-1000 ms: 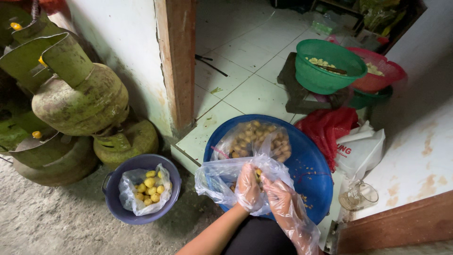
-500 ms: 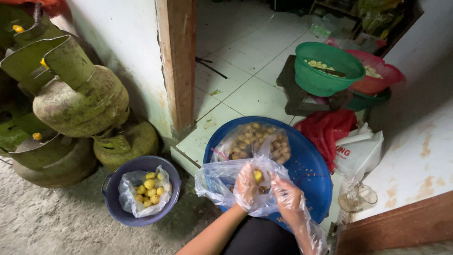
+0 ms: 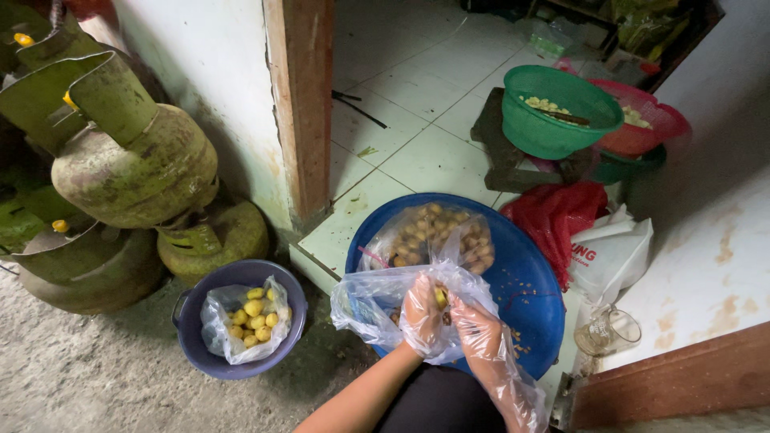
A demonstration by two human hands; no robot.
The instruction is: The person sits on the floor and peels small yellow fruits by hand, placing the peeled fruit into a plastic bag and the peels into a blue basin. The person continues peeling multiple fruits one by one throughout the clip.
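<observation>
Pinched between the gloved left hand and right hand, both closed around it, a small yellow fruit is held over the clear bag in the blue basin. It could be dropped, since loose plastic gloves are judged slippery.

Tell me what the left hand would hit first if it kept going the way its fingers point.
The left hand, in a plastic glove, points up and slightly right. Past the small yellow piece it pinches, it would likely meet the clear bag of brownish pieces in the blue basin, though depth is uncertain.
</observation>
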